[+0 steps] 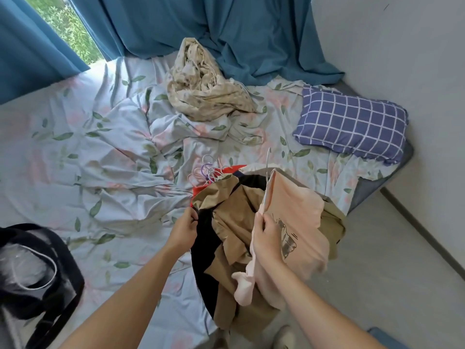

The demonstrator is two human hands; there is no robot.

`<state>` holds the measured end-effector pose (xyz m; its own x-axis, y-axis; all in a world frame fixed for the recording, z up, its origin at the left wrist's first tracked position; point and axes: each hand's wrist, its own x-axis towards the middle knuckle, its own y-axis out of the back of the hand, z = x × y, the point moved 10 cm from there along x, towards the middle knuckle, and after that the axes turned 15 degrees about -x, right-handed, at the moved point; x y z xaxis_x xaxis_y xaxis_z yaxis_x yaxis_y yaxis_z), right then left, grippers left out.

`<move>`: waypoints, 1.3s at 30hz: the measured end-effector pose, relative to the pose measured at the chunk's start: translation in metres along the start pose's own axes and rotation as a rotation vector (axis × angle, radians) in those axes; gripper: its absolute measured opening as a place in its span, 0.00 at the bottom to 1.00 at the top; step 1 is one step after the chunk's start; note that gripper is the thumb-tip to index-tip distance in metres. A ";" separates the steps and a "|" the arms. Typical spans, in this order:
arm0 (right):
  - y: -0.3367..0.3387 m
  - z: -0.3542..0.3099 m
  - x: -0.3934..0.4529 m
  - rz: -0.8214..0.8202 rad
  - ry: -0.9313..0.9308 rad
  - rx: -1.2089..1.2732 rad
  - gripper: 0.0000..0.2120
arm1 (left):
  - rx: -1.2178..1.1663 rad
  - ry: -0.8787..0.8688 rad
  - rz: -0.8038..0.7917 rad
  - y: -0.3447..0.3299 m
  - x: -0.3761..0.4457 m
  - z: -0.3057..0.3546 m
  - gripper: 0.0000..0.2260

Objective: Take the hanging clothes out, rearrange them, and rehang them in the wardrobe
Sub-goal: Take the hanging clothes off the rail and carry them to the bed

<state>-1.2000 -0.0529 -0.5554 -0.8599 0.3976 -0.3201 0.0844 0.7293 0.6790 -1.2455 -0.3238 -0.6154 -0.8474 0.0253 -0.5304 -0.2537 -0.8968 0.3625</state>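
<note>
Gripping the peach shirt (299,222) by its hanger with my right hand (266,238), I pinch the black garment (203,238) with my left hand (182,230). Between my hands lies the heap of clothes (234,217), hanger hooks (205,170) bunched beyond my left. I judge I'm sorting; next, lift the shirt free and lay it apart on the bed (88,147).

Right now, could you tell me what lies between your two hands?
In the head view, a black garment and tan clothes from the pile lie between the left hand and right hand.
</note>
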 end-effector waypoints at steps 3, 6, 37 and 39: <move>-0.010 -0.005 0.007 0.015 0.015 0.000 0.21 | 0.041 0.010 0.020 0.002 0.001 -0.004 0.16; -0.025 -0.010 0.017 -0.060 0.027 -0.004 0.20 | 0.081 0.015 0.053 0.010 -0.005 -0.010 0.13; 0.178 0.066 -0.147 0.092 -0.024 -0.242 0.20 | 0.608 -0.788 -0.167 -0.119 -0.188 0.191 0.13; 0.217 0.085 -0.182 0.180 -0.058 -0.259 0.19 | 0.630 -0.889 -0.238 -0.159 -0.218 0.215 0.14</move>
<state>-0.9821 0.0804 -0.4053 -0.8123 0.5435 -0.2117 0.0953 0.4817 0.8712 -1.1201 -0.0920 -0.3927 -0.7142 0.6999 0.0075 -0.4317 -0.4489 0.7824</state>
